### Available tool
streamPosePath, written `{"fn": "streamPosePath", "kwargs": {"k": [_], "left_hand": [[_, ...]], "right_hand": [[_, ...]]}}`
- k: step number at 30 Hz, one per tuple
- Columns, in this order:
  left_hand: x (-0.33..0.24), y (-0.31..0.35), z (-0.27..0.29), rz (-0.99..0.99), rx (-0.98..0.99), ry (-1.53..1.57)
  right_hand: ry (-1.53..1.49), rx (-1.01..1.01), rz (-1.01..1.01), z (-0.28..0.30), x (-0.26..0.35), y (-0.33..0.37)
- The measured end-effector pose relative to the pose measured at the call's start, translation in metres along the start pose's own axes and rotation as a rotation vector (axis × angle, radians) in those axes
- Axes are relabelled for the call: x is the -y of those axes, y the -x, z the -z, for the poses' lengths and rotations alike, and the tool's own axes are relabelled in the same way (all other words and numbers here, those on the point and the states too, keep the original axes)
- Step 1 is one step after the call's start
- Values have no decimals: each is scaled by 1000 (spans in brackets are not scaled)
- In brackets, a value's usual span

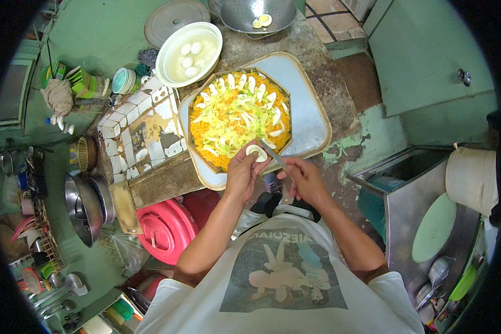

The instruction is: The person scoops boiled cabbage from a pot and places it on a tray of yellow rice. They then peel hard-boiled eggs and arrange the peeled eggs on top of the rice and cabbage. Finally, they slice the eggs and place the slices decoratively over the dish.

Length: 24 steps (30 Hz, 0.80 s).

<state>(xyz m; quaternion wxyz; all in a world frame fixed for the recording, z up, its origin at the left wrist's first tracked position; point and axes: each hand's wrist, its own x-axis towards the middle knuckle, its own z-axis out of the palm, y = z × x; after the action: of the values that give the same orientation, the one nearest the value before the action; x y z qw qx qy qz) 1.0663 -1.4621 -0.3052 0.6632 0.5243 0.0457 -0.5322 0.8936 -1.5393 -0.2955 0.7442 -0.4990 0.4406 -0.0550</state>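
Note:
My left hand (241,173) is closed around a hollow-looking piece of boiled egg white (258,152), held over the near edge of the tray of food. In my right hand (306,181) is a knife (272,154), its blade angled up to the left beside the egg white. Just beyond both hands lies an octagonal tray (190,131) of orange food, maybe noodles or rice. Chopped pale green vegetable (228,119) covers its middle, and egg-white slices (252,84) line much of its rim. Beneath it sits a larger light-blue serving tray (309,119).
Behind the food, a white bowl (162,65) holds several peeled eggs in cloudy water. A metal colander (239,14) contains yellowish egg pieces (265,20). A grey round lid (170,19) lies farther back. Below the worn counter (339,94) is a red lidded bucket (170,228). At right stands a metal cabinet (412,222).

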Motion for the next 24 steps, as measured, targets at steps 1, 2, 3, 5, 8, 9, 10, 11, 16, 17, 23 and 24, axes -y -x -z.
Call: {"fn": "streamPosePath", "kwargs": {"k": [1,2,3,5,8,9,10,11,16,17,23,24], "left_hand": [[1,2,1,-10,-26,-1],[2,4,2,-19,-53,-3],[3,6,3,-20,-59,7],[5,12,7,-28,-57,41],[5,17,14,38,-34,24],[4,18,16,32,-26,11],[2,19,19,40,-22,10],[1,19,21,52,-13,23],[-7,15,26,11,9,-51],[-8,13,26,4,24,-49],[-6,15,29,-3,-19,-55],[-6,17,31,14,-28,-76]], "right_hand": [[-2,-17,48,-3,-2,9],[-32,-11,105,-7,-5,17],[75,-33,164,-10,-10,24],[221,-20,257,-15,-22,30],[193,-62,272,-18,-39,22],[207,-76,352,-19,-43,19],[214,-89,387,-20,-46,16],[210,-110,382,-21,-46,12],[46,-54,146,-27,-31,2],[-49,-26,54,-28,-26,1],[-18,-17,210,-46,-32,28],[1,-37,222,-49,-38,30]]}}
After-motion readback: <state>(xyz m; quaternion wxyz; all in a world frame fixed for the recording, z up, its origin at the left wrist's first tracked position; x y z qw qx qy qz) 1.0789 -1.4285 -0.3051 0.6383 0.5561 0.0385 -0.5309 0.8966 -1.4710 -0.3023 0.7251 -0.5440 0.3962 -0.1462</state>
